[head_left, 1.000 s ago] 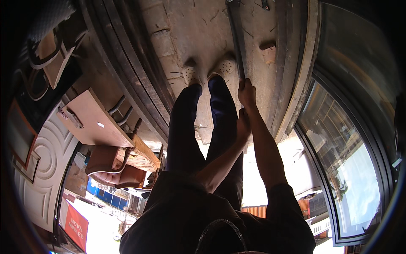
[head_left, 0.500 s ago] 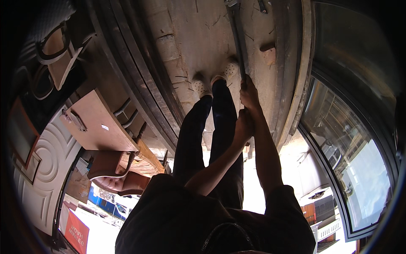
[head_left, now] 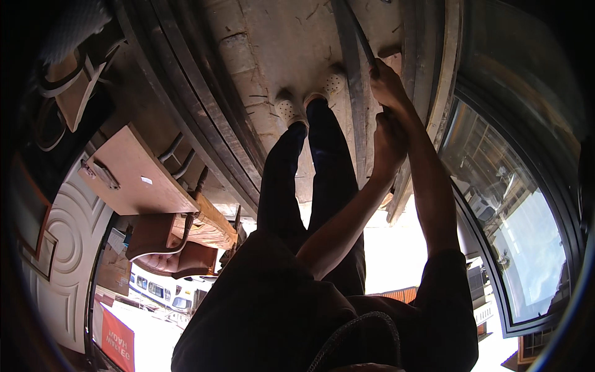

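Note:
Both my hands are closed around a long, thin dark bar [head_left: 361,36], which slants up past the top edge, so its far end is out of sight. Farther along it grips my right hand [head_left: 389,87]. Nearer my body, my left hand [head_left: 390,144] is wrapped round the lower part, close against the right wrist. Beneath the bar, a long dark strip [head_left: 353,87] runs along the concrete floor; I cannot tell if it is wood or shadow. A reddish block [head_left: 392,60] lies on the floor just beyond my right hand.
Long dark beams [head_left: 186,93] lie to the left, and more timbers [head_left: 432,74] to the right beside a dark-framed glass panel [head_left: 514,217]. A wooden board [head_left: 139,177], a cushioned chair [head_left: 161,242] and a carved white door [head_left: 65,248] stand at left. Nails or small sticks litter the floor.
My hands have swung right and farther from my body with the bar, keeping hold of it. The bar's upper end, with a metal piece, has left the view.

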### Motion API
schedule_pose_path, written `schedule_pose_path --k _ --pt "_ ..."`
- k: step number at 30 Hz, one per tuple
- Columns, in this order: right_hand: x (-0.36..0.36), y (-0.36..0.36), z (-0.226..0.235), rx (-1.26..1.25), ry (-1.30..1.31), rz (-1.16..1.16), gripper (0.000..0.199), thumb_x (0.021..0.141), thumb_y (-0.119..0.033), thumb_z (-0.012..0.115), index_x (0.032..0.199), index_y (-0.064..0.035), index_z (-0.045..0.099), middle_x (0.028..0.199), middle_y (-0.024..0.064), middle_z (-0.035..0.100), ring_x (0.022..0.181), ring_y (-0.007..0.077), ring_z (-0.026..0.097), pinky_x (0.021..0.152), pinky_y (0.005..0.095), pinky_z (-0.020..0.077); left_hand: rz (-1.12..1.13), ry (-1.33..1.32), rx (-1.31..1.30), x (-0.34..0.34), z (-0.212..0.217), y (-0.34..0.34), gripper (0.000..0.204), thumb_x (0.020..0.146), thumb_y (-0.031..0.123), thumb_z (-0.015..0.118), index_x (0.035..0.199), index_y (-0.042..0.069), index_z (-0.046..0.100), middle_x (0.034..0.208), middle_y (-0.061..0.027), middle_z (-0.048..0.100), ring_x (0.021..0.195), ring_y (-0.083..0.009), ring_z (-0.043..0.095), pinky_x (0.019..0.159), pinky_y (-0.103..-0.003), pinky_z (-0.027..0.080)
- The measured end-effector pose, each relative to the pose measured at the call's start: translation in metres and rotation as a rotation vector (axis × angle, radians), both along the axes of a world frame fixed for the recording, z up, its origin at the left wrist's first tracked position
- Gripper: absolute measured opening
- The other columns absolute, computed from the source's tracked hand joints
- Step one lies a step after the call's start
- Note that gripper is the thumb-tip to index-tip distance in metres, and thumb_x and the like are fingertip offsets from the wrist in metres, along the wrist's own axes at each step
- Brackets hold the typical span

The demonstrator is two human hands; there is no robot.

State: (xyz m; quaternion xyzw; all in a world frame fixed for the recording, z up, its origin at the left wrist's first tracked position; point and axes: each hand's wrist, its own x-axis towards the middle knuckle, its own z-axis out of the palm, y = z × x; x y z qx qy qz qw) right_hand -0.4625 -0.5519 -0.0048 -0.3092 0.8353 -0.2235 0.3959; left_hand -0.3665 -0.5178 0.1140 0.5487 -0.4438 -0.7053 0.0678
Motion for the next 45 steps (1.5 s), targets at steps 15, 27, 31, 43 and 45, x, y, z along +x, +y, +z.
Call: schedule_pose_path --k 15,27,31,43,45 --pt "0.026 0.015 0.02 0.325 -0.156 -0.2 0.022 0.098 -0.027 0.037 0.109 -0.0099 0.046 0.091 0.0237 0.062 0.089 0.0453 0.059 0.072 0.0513 0.0459 -0.149 -0.268 0.027 0.018 -0.017 0.032 0.036 0.099 0.027 0.033 0.108 -0.006 0.042 0.075 -0.0238 0.059 0.063 -0.0326 0.061 0.055 -0.041 0.045" --pt "0.111 0.095 -0.104 0.288 -0.062 -0.282 0.042 0.098 -0.027 0.038 0.138 -0.0168 0.028 0.083 0.0295 0.062 0.074 0.0477 0.061 0.059 0.0555 0.0493 -0.431 -0.242 0.043 0.103 -0.163 0.1 0.042 0.09 0.024 0.056 0.104 -0.008 0.032 0.066 -0.0251 0.058 0.061 -0.0424 0.061 0.046 -0.045 0.044" --pt "0.106 0.089 -0.074 0.283 -0.108 -0.355 0.039 0.098 -0.029 0.037 0.135 -0.0152 0.034 0.094 0.03 0.062 0.087 0.0493 0.059 0.071 0.0562 0.0475 -0.435 -0.274 0.192 0.099 -0.123 0.087 0.038 0.09 0.019 0.054 0.107 -0.007 0.032 0.073 -0.0237 0.06 0.067 -0.0382 0.064 0.051 -0.042 0.046" --pt "0.119 0.077 0.032 0.339 -0.263 -0.303 0.031 0.097 -0.024 0.036 0.126 -0.0129 0.043 0.095 0.029 0.061 0.093 0.0495 0.056 0.074 0.0567 0.0432 -0.314 -0.211 0.088 0.125 -0.026 0.096 0.029 0.099 0.024 0.032 0.102 -0.004 0.041 0.076 -0.0254 0.061 0.065 -0.0358 0.065 0.052 -0.041 0.05" --pt "0.128 0.079 0.051 0.368 -0.285 -0.325 0.033 0.097 -0.025 0.036 0.127 -0.0131 0.043 0.098 0.0279 0.061 0.094 0.0487 0.057 0.075 0.055 0.0438 -0.403 -0.233 -0.031 0.144 -0.019 0.116 0.028 0.097 0.022 0.037 0.102 -0.006 0.041 0.077 -0.0277 0.061 0.069 -0.0391 0.065 0.054 -0.042 0.051"
